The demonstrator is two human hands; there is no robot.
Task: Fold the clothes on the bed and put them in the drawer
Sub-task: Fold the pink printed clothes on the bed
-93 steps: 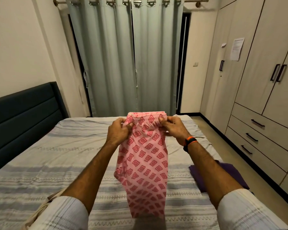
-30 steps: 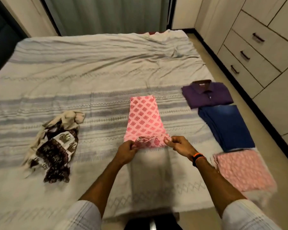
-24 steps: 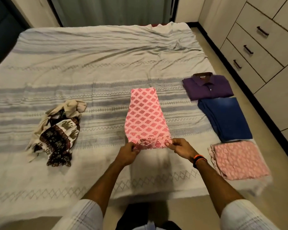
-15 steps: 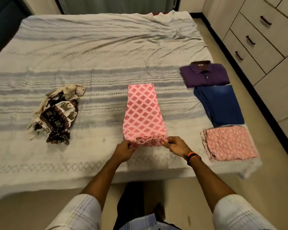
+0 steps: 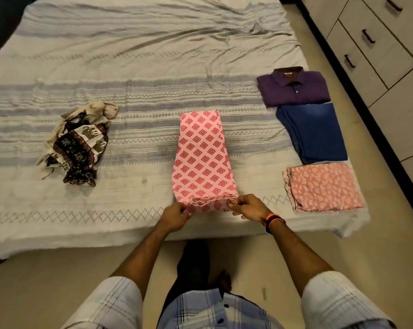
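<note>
**Risk: fold skews or slides off the near edge**

Crumpled cloth [image 5: 76, 143] lies left, unfolded. Left hand [image 5: 175, 216] and right hand [image 5: 247, 207] each pinch a near corner of the pink trousers [image 5: 202, 157], mid-bed [image 5: 129, 55]. Uneven lift twists the fold; bunched waistband may not flatten. Folded stack [image 5: 312, 131] sits right.

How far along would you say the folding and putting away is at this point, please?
Done: purple shirt, blue garment and pink patterned cloth lie folded along the bed's right edge. In hand: left hand and right hand grip the pink diamond-print garment. Left: the crumpled elephant-print cloth, then everything into the closed drawers.
</note>
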